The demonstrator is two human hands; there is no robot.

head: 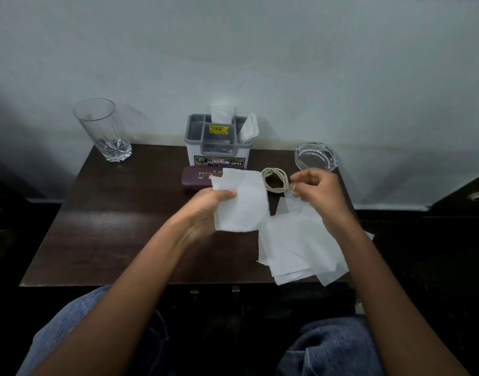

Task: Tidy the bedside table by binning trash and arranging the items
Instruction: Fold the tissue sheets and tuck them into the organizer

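Two hands work above the counter: the left hand has its grip closed on one tissue sheet, the right hand pinches a thin sheet's corner (barely visible) over the loose tissue pile. Light sheets overhanging the counter's front edge could slip floorward, or the right sleeve-side forearm might sweep them into the rubber bands.

one glass tumbler, one grey organiser, one maroon case, one ashtray, one coiled cord, several loose tissues.
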